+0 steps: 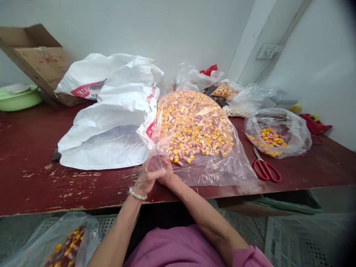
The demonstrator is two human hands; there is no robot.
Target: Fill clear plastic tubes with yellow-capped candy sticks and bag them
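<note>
My left hand (148, 177), with a pale bead bracelet (137, 193) at its wrist, is closed at the table's front edge. Pressed against it, my right hand (167, 173) is closed too. Both grip clear plastic gathered at the near left corner of a large clear plastic bag (222, 174); the fingertips are partly hidden. Many small yellow-capped pieces with pink printed bodies (194, 126) fill the bag, which lies flat on the table. A white woven sack (111, 115) with red print lies just left of it.
Red-handled scissors (266, 170) and a smaller open bag (302, 139) of similar pieces lie right on the dark red table (30, 178). A cardboard box (46, 65) and green basin (20, 99) stand back left. Below are another bag (90, 233) and a crate (294, 241).
</note>
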